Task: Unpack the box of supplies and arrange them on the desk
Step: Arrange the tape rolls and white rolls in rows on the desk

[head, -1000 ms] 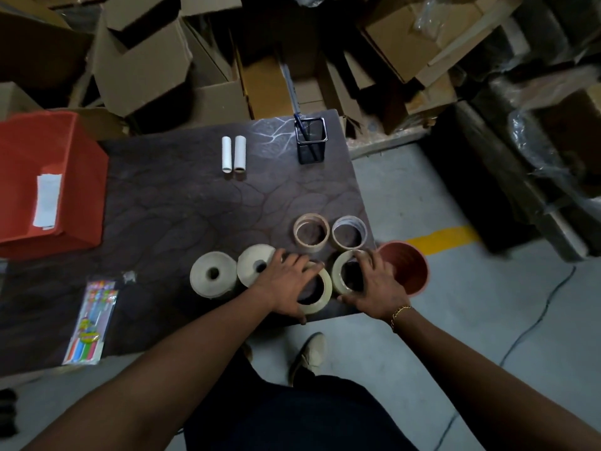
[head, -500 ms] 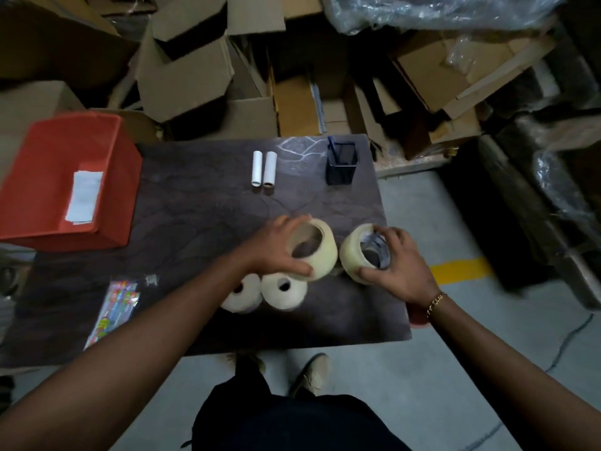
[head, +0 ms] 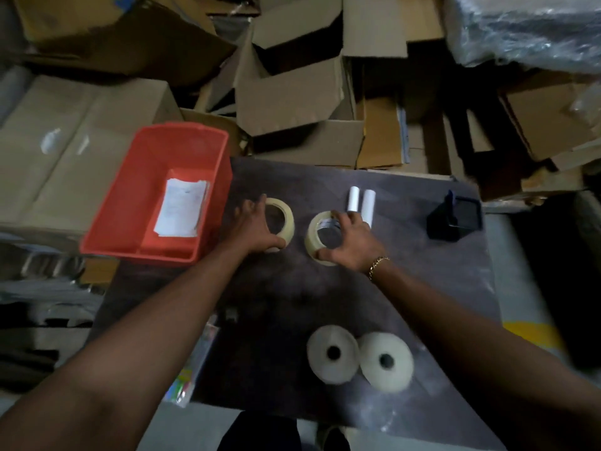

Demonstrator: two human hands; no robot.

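Two tape rolls have travelled with you from the desk's (head: 422, 288) near edge to its far side — left hand (head: 257, 229) clamped on one (head: 284, 219), right hand (head: 353, 242) on the other (head: 313, 237). Set them down here, beside the bin (head: 182, 151) — the arranging moves on.

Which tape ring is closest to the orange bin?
The tape ring under the left hand: it sits just beside the orange bin. The other ring, under the right hand, lies farther away, near two white tubes.
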